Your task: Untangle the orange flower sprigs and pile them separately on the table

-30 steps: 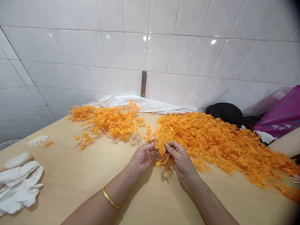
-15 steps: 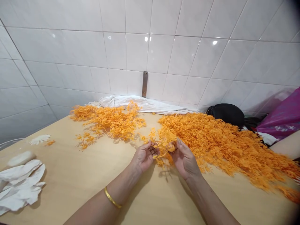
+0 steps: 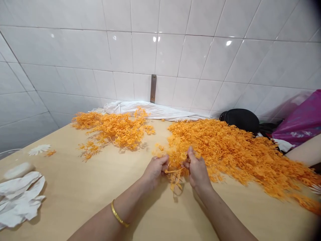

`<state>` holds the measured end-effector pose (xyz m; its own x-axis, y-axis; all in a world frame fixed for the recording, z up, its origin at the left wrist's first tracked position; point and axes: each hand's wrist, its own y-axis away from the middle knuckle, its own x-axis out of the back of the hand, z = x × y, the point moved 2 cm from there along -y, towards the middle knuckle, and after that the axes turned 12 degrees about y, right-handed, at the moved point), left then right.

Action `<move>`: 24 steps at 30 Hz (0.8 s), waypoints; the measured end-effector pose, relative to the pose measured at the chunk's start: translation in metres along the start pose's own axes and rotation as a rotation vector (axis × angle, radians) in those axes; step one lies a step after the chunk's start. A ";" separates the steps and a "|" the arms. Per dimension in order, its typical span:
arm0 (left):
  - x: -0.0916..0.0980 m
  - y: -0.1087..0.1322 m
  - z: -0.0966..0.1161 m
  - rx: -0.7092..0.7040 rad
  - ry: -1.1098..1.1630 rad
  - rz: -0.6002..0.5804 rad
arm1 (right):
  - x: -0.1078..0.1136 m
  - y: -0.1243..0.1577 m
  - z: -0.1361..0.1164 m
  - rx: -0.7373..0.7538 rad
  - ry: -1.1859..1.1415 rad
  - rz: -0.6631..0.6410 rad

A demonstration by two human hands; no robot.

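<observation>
A branching orange sprig of artificial flowers [image 3: 177, 160] hangs just above the table between my hands, its tips blurred by motion. My left hand [image 3: 155, 169] pinches it from the left, thumb on top. On the other side my right hand [image 3: 198, 169] grips it between thumb and bent fingers. Thin orange stems droop below the fingers. Beyond my right hand spreads a large heap of the same orange sprigs [image 3: 240, 154]. A smaller orange pile [image 3: 120, 130] lies farther off to the left.
At the left lie crumpled white cloth [image 3: 22, 197], a white oval object [image 3: 19, 170] and a white flower-shaped piece [image 3: 39, 149]. White fabric [image 3: 150, 109] runs along the tiled wall. A black case [image 3: 240, 120] and a purple bag [image 3: 298, 117] stand back right.
Both hands have turned and closed more around the orange sprig, whose stems now point downward. The view has shifted slightly, and the piles lie as before.
</observation>
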<state>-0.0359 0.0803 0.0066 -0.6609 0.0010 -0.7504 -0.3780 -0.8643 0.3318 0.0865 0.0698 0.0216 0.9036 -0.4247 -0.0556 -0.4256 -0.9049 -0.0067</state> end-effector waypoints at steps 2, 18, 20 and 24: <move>0.006 -0.005 0.007 -0.037 -0.003 0.086 | 0.003 0.000 -0.004 -0.095 -0.150 0.013; 0.005 -0.001 0.028 -0.114 0.115 -0.048 | 0.004 -0.002 -0.014 -0.128 -0.251 -0.194; 0.006 -0.002 0.026 -0.092 -0.009 -0.023 | 0.005 -0.002 -0.014 -0.134 -0.252 -0.198; 0.006 0.003 0.027 -0.266 -0.430 0.055 | 0.006 -0.002 -0.012 -0.129 -0.255 -0.174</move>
<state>-0.0583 0.0912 0.0190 -0.9037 0.1104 -0.4137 -0.1937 -0.9671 0.1650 0.0937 0.0684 0.0332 0.9145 -0.2568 -0.3128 -0.2416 -0.9665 0.0871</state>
